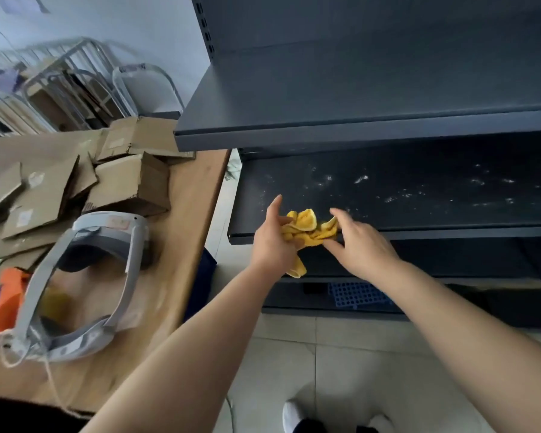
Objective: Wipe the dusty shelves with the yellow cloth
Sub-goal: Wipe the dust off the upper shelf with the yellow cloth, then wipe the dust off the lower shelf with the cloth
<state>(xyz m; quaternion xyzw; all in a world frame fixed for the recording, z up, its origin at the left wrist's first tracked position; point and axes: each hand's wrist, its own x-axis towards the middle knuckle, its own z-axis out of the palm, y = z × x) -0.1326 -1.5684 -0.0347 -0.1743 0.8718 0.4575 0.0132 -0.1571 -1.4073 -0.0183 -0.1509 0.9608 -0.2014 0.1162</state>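
Observation:
A crumpled yellow cloth (306, 230) hangs between both hands at the front left edge of the middle shelf (388, 210), a dark grey metal board speckled with white dust. My left hand (272, 239) grips the cloth's left side, and one end of the cloth dangles below that hand. My right hand (359, 242) pinches the cloth's right corner with its fingertips. Above it the upper shelf (325, 98) looks plain dark grey, with no dust showing.
A wooden table (181, 245) stands left of the shelving, carrying flattened cardboard boxes (75, 189), a grey headset (85, 282) and an orange object (7, 301). Metal chairs (72, 89) are stacked behind. A blue perforated basket (356, 295) lies under the lowest shelf. The floor is tiled.

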